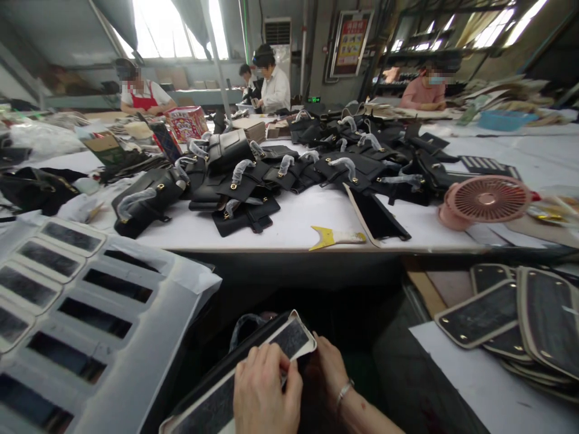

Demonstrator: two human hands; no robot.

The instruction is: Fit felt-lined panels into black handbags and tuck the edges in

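Low in the middle, a black handbag (271, 328) is tilted on its side. A dark panel with a pale border (292, 337) lies along the face turned toward me. My left hand (266, 386) is closed over this panel, fingers curled and thumb pressed near its right edge; whatever is under the fingertips is hidden. From the right, my right hand (332, 364) grips the bag's far edge, with most of its fingers behind the bag. A bracelet (346, 390) circles that wrist.
On the left, a white board (149, 313) has dark slots and pale-edged panels. Studded panels (479, 313) are stacked at right. Across the white table (289, 226) lie many black handbags (248, 178), a yellow-ended piece (335, 237) and a pink fan (488, 199). Several people work behind.
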